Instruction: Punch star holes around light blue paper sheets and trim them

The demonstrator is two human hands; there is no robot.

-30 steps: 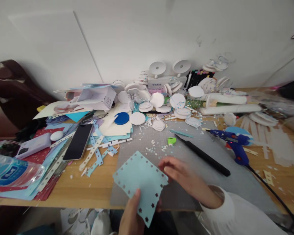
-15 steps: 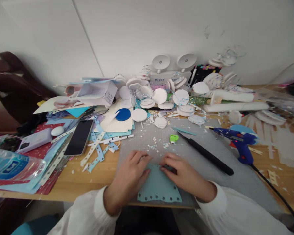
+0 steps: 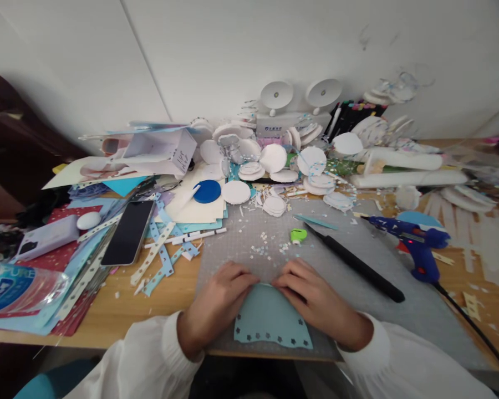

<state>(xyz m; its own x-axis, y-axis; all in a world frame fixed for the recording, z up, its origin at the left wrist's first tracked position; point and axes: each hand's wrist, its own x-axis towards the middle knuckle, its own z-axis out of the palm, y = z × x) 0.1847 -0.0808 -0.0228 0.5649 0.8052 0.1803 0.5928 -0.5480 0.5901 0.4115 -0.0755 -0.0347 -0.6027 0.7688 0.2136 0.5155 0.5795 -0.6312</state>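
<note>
A light blue sheet of paper (image 3: pixel 272 316) lies near the table's front edge, with flower-shaped holes along its lower border. Its upper left corner is pinched by my left hand (image 3: pixel 227 296). On the opposite side my right hand (image 3: pixel 310 291) grips the upper right corner, fingers curled. The far edge of the paper looks slightly raised between the hands. Just beyond them sits a small green craft punch (image 3: pixel 298 236), with tiny paper flowers (image 3: pixel 266 246) scattered beside it on the grey cutting mat (image 3: pixel 249 221).
Right of my hands lie a black-handled tool (image 3: pixel 357 266), light blue tweezers (image 3: pixel 318 222) and a blue glue gun (image 3: pixel 419 244) with its cord. A phone (image 3: pixel 127 233) and punched strips (image 3: pixel 162 249) are at left. White discs (image 3: pixel 273 159) crowd the back.
My fingers have drawn in along the paper's far edge, both hands now pinching its corners. The view has shifted slightly.
</note>
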